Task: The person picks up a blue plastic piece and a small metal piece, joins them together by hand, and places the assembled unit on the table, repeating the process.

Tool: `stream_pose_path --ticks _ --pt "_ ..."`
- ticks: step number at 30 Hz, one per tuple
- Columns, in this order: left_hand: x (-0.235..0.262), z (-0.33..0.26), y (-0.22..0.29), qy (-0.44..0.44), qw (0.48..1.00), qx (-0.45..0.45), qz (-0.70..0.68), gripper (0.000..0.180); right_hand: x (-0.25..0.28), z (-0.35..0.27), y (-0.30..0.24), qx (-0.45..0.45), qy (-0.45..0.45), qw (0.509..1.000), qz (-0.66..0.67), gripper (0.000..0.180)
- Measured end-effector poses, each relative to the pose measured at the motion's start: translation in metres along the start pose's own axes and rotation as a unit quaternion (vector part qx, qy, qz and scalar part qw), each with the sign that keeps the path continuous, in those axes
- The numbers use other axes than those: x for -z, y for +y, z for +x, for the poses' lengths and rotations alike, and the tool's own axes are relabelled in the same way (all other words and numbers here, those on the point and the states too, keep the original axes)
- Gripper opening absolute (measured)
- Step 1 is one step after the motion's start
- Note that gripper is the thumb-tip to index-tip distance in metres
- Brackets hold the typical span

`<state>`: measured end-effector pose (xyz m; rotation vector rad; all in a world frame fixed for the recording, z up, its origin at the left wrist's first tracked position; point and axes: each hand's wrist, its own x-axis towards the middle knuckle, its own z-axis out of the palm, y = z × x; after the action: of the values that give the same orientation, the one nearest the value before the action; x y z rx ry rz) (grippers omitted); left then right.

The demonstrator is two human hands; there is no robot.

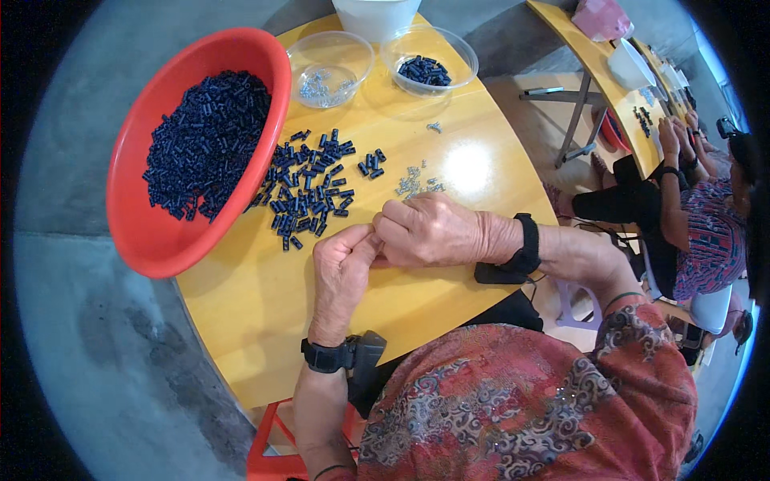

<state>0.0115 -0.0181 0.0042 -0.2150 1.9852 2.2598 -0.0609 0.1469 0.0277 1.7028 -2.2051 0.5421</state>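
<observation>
My left hand (343, 255) and my right hand (423, 228) meet over the yellow table, fingertips pinched together. Whatever they hold is hidden behind the fingers. Just beyond them lies a loose pile of small dark blue-black cylindrical pieces (309, 188), with a few more pieces (371, 163) set apart to its right. Close to my right hand's knuckles is a scatter of small silvery metal parts (413, 183). A large red basin (277, 88), heaped with the same dark pieces (212, 140), stands at the left with its rim over the pile.
At the table's far side stand a clear bowl with metal bits (325, 86), a clear bowl with dark pieces (425, 70) and a white tub (375, 18). A red stool (273, 458) shows below the table (249, 321). To the right, other people sit at another yellow table (573, 40).
</observation>
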Motion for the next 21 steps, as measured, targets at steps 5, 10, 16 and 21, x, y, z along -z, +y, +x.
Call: stream_pose_path --ticks 5,10,16,21 --pt "-0.0047 0.0005 0.0043 0.004 1.0 0.002 -0.003 0.015 0.0028 -0.0036 0.0033 -0.02 0.014 1.0 0.012 0.024" --pt "0.0019 0.0033 -0.0033 0.051 0.993 -0.059 0.094 0.01 0.0063 -0.0034 0.0033 -0.03 0.005 1.0 0.004 0.02" --pt "-0.0025 0.0037 0.0007 0.088 0.965 -0.164 0.187 0.012 0.0047 -0.0036 0.0035 -0.025 0.001 1.0 0.005 0.018" --pt "-0.0055 0.0077 -0.0048 0.111 0.931 -0.212 0.276 0.013 0.0053 -0.0078 0.0108 -0.053 -0.017 0.997 0.06 0.018"
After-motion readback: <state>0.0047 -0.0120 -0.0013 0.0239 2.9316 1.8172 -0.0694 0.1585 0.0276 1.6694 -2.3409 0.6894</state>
